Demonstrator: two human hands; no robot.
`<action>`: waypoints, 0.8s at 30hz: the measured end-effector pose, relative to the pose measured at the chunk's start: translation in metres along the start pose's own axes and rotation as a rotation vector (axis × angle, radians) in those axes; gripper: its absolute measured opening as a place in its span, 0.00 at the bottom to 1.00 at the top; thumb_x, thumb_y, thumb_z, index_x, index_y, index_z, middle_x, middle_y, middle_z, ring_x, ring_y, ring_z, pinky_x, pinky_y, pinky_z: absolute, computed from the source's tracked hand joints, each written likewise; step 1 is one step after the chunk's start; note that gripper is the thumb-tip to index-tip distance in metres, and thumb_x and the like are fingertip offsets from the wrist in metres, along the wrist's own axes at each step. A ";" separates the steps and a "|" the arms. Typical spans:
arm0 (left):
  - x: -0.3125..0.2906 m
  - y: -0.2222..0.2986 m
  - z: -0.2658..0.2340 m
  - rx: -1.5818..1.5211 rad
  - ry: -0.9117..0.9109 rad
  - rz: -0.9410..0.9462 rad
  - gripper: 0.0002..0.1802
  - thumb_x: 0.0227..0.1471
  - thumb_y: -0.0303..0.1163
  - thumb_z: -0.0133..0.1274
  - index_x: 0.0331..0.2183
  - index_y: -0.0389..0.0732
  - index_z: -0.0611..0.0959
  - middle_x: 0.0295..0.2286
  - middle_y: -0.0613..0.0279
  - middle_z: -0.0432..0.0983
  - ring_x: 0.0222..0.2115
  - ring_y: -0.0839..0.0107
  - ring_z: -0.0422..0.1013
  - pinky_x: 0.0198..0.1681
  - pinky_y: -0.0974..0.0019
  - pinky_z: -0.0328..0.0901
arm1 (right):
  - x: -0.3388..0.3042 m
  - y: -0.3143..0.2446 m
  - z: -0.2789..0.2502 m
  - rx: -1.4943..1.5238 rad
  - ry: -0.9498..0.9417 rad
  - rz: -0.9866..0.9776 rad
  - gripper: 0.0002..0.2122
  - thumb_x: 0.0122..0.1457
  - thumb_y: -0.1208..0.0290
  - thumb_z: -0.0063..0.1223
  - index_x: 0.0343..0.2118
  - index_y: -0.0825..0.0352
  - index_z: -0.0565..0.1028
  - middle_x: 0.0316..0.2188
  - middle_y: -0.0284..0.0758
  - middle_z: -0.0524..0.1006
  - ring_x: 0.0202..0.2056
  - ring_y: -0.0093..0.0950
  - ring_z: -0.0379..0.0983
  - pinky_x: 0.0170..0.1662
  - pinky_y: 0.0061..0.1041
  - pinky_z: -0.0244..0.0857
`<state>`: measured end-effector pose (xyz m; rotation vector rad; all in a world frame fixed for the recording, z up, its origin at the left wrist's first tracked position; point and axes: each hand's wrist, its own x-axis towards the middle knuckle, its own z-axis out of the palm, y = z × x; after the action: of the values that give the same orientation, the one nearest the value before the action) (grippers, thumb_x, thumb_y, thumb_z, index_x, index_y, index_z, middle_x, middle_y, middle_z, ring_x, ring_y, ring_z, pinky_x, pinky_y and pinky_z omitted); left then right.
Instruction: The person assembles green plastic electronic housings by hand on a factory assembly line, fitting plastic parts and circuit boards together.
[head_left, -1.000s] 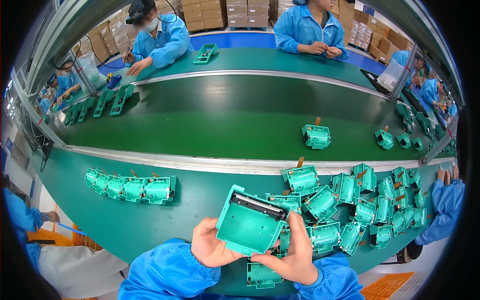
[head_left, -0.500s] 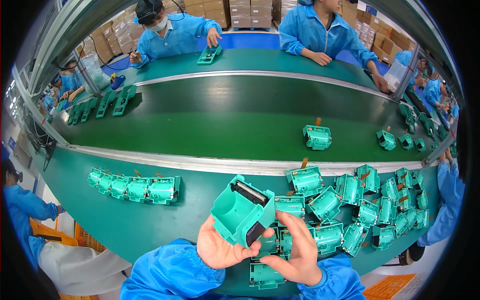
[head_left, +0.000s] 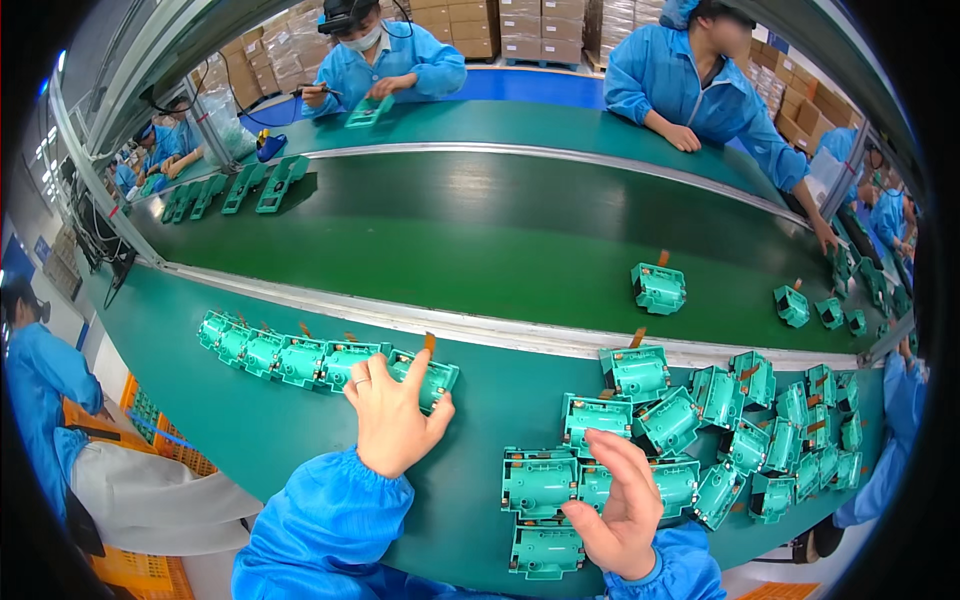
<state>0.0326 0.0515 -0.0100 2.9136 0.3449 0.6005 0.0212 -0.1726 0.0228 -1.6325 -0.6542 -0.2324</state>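
My left hand [head_left: 392, 425] reaches over the near table, its fingers and thumb around a green plastic housing [head_left: 438, 378] with an orange ribbon cable standing up at its back. That housing sits at the right end of a row of similar green housings [head_left: 301, 362], close beside its neighbour; my fingers partly cover it. My right hand [head_left: 620, 508] is open, fingers apart and holding nothing. It hovers over the near part of a large group of green housings [head_left: 540, 485], which show small metal contacts and, on several, orange ribbon cables.
Beyond a pale rail [head_left: 400, 310] runs a green conveyor belt [head_left: 450, 220] carrying another housing [head_left: 659, 289] and long green shells [head_left: 277, 186]. Across it, two people in blue work at a far table [head_left: 540, 125]. Metal posts [head_left: 90, 190] frame the left side. Orange crates [head_left: 185, 440] stand lower left.
My left hand has carried the housing left, turned it over and set it at the row's end. My right hand has come away from it. The view has shifted slightly.
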 end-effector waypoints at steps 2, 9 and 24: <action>0.001 -0.004 0.007 -0.035 -0.045 -0.043 0.29 0.33 0.38 0.55 0.42 0.44 0.70 0.37 0.44 0.58 0.41 0.48 0.52 0.40 0.45 0.48 | 0.000 0.000 -0.001 -0.009 -0.015 -0.002 0.23 0.41 0.75 0.56 0.42 0.78 0.65 0.43 0.50 0.64 0.46 0.37 0.61 0.48 0.32 0.55; 0.002 -0.036 0.011 0.084 0.034 -0.142 0.28 0.36 0.38 0.52 0.44 0.44 0.68 0.46 0.48 0.55 0.49 0.50 0.49 0.49 0.47 0.43 | 0.004 0.003 -0.006 0.008 0.070 0.013 0.21 0.44 0.74 0.54 0.41 0.77 0.65 0.43 0.49 0.64 0.46 0.36 0.61 0.48 0.31 0.54; -0.026 0.027 -0.012 -0.845 -0.743 0.390 0.41 0.33 0.38 0.61 0.49 0.35 0.61 0.43 0.49 0.63 0.46 0.55 0.59 0.49 0.59 0.54 | 0.008 0.005 -0.012 0.098 0.199 0.020 0.15 0.42 0.81 0.53 0.36 0.76 0.69 0.39 0.48 0.67 0.41 0.34 0.64 0.45 0.28 0.58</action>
<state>0.0097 0.0202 -0.0033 2.1388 -0.4662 -0.2832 0.0335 -0.1823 0.0248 -1.4992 -0.4893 -0.3387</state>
